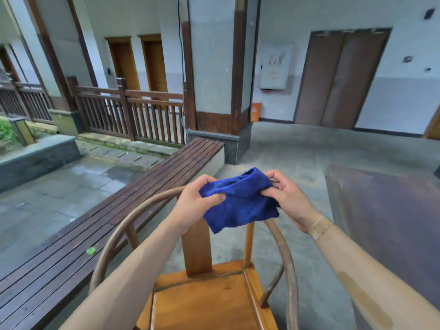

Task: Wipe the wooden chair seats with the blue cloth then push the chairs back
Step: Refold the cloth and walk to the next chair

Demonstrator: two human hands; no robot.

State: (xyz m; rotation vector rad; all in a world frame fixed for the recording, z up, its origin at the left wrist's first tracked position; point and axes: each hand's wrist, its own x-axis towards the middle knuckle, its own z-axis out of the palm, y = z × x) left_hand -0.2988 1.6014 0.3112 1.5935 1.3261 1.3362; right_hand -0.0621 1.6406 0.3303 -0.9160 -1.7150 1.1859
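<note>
The floor was bare grey concrete under a covered walkway; to the left ran a dark slatted bench, with wet paving and a wooden railing beyond it; a square pillar stood at the bench's far end, and brown double doors were set in the far wall; a dark table filled the right side, its near edge just beside the chair's curved rail. The chair stood directly below the camera, seat bare and orange-brown; open floor lay between it and the pillar. The cloth hung in the air above the chair back, apart from the seat; the left hand pinched its left edge between thumb and curled fingers; the right hand pinched the right edge likewise.
</note>
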